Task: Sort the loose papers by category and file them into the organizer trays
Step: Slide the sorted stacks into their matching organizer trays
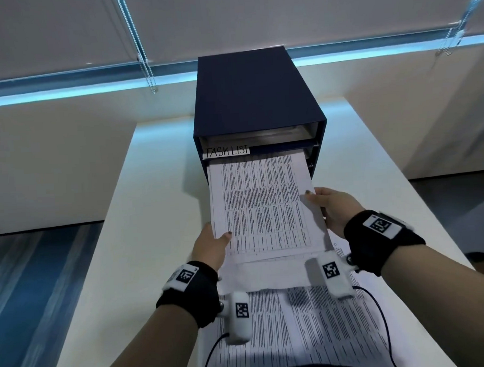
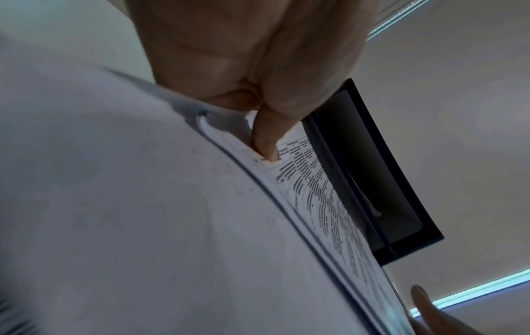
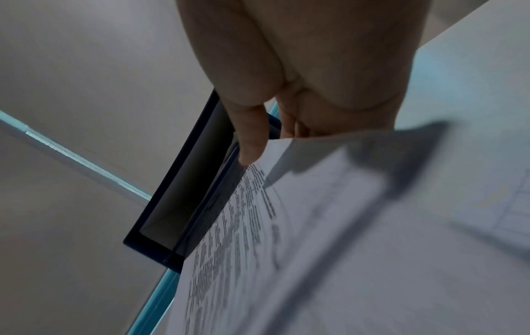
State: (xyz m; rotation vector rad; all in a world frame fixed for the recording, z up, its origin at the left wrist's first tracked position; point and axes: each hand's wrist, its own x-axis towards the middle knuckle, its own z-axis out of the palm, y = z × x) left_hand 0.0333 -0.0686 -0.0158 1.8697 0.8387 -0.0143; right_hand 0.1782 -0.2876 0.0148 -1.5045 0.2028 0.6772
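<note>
— Where, the printed sheets (image 1: 264,207)?
— Frame centre, far edge inside the dark organizer (image 1: 256,96), slot under the "TASK LIST" label (image 1: 226,151).
— Held how?
— Left hand (image 1: 210,247) and right hand (image 1: 332,205), thumbs on top, pinching the side edges.

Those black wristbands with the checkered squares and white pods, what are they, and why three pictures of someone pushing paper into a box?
No robot here: a person wears three cameras. The wide picture comes from the head. The other two come from pods strapped to each wrist, looking along the fingers.

The left hand and right hand each pinch a side edge of a printed sheet, thumbs on top, feeding its far end into a dark blue organizer, just under a label reading TASK LIST. More printed papers lie on the white table near the person.

The wrist views show the same sheet from below, with a thumb on it.
</note>
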